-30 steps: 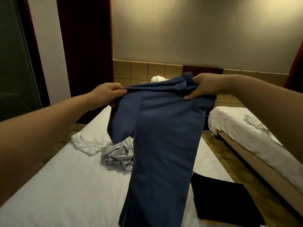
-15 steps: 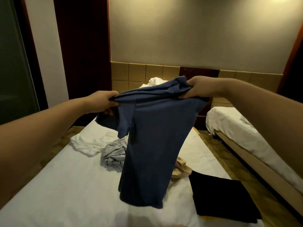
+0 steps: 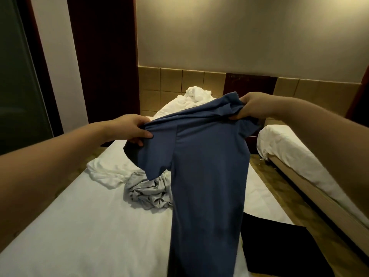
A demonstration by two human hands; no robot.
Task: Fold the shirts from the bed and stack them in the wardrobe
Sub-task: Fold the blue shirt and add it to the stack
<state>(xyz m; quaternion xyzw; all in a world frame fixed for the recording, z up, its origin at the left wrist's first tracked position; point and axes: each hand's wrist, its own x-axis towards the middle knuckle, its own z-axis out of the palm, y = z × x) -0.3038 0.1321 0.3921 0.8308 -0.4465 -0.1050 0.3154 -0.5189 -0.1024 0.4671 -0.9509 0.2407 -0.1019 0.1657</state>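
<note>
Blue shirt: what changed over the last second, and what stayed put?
The blue shirt flicked up at its hem half a second ago and now hangs full length again. The left hand and right hand kept gripping its top. The grey shirt, white shirt and black garment stayed on the bed.

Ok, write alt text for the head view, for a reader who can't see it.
A left hand and a right hand hold a blue shirt up by its shoulders over a white bed. On the bed lie a crumpled grey shirt, a white shirt and a flat black cloth. A second bed stands to the right.
</note>
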